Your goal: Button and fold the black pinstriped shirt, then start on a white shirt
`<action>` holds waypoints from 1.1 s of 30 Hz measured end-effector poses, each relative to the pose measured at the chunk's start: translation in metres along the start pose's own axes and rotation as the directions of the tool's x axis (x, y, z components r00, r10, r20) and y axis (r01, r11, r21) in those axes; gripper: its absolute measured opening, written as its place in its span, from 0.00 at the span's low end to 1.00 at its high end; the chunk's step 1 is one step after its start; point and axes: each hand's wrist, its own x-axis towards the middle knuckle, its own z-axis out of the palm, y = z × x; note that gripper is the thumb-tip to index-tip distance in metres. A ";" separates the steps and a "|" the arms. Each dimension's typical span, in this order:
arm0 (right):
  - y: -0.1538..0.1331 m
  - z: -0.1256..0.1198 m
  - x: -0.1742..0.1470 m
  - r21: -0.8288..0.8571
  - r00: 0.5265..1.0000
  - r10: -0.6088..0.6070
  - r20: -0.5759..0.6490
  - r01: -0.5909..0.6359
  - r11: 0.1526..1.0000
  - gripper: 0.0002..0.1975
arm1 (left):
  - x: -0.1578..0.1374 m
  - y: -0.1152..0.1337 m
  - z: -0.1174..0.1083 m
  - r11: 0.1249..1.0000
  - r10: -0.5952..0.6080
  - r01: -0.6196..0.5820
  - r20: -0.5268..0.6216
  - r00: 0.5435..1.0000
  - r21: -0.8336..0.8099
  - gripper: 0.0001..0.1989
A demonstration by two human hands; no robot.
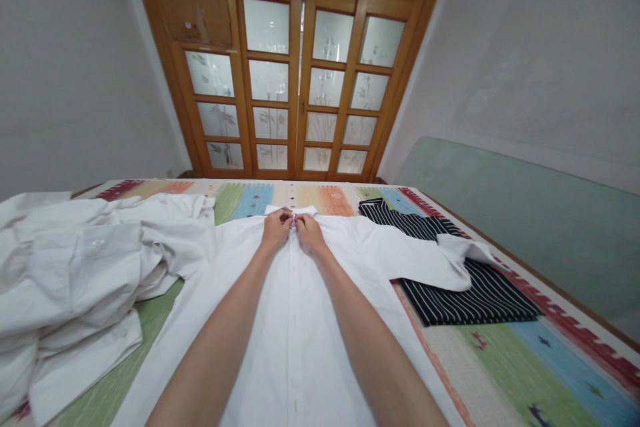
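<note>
A white button-up shirt [295, 320] lies spread face up, its collar [307, 210] at the far end and its sleeves out to both sides. Both my hands meet at the front just below the collar. With bent, pinching fingers my left hand [277, 225] grips the shirt's edge at the neck. Close beside it, my right hand [307, 230] pinches the other side of the same opening. Whatever button sits between the fingertips is too small to make out. The front placket runs straight down between my forearms.
Rumpled white clothes [75, 280] are heaped at the left, touching the shirt's sleeve. A folded black-and-white striped garment [480, 293] lies at the right, partly under the other sleeve. Everything rests on a colourful patterned cover [515, 360]. Beyond stand wooden glass-paned doors [297, 80]; a pale green headboard-like panel [525, 213] borders the right.
</note>
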 end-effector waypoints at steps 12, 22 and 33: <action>0.007 0.004 0.002 0.017 1.000 -0.012 -0.002 0.012 1.000 0.13 | 0.000 0.004 0.001 0.999 0.009 -0.009 -0.009 1.000 0.042 0.04; 0.011 0.006 0.003 0.034 0.999 -0.024 -0.033 0.025 0.999 0.12 | 0.000 0.002 0.001 0.986 0.086 -0.087 0.013 0.996 0.143 0.07; 0.005 0.006 -0.002 -0.068 0.996 -0.081 -0.040 0.079 0.995 0.12 | 0.000 0.004 0.000 0.990 0.049 -0.049 0.004 0.999 0.133 0.07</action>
